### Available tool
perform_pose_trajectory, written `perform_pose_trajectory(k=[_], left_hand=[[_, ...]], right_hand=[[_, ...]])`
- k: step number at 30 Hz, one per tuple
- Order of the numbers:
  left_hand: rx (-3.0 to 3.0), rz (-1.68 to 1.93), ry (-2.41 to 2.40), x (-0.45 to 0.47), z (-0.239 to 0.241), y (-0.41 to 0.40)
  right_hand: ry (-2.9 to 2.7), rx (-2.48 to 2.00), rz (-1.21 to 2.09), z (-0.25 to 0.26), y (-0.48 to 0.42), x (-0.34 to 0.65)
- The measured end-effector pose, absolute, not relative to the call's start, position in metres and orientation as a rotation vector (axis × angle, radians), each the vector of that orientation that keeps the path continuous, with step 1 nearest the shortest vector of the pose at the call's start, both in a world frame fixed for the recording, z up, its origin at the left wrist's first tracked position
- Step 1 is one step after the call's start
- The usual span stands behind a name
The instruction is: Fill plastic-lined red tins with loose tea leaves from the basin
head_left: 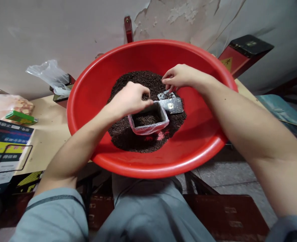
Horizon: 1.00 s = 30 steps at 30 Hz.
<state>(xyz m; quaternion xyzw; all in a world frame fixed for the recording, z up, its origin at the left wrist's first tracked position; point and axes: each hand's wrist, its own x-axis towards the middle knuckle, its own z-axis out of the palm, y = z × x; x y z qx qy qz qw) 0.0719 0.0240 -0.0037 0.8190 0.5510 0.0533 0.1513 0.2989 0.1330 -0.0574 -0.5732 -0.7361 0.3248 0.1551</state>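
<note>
- A pale, flaking plaster wall (186, 20) backs the scene; a light wooden tabletop (46, 117) shows at left, and there's the big oval-looking red plastic basin (201, 132) filling the middle
- At the centre, a small rectangular box lined with clear, crinkled plastic film (150, 129); it sits inside the basin among the grains, probably so that strays fall where they can be gathered; the film folds over its rim, likely to keep the inside clean
- Its look: glossy, wrinkled walls tinged pink towards the base; dark, fine stuff covers the floor inside
- Around it, a wide bed of dark brown loose grains (128, 143); bare red shows through near the box's front
- Over the box's back left, the left hand (134, 97), fingers curled together and apparently pinching some grains; held there, it seems, so drops land within the walls
- Beside the box, two flat silver-grey metal-looking plates (172, 106), the rear one sprinkled with grains; above them the right hand (180, 77), fingers loosely spread and bent, apparently gripping nothing; whether its fingertips touch, I can't tell
- Farther left, a crumpled clear plastic bag (50, 74) and a small bright-green carton (21, 117)
</note>
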Motion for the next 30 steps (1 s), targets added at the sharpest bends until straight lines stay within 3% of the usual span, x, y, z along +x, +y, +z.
perform_pose_trajectory(k=[5,18,24,30], left_hand=[[2.463,-0.123,1.463,0.082,-0.019,0.015],[2.498,0.207,0.93,0.071,-0.024,0.026],[2.209,0.389,1.684,0.034,-0.057,0.079],[1.829,-0.427,2.018,-0.003,-0.133,0.092]], right_hand=[[-2.113,-1.646,0.957,-0.058,0.133,0.299],[-2.133,-1.668,0.933,-0.064,0.137,0.302],[-2.17,-1.622,0.941,-0.068,0.137,0.301],[-2.283,-1.616,1.003,-0.078,0.138,0.296]])
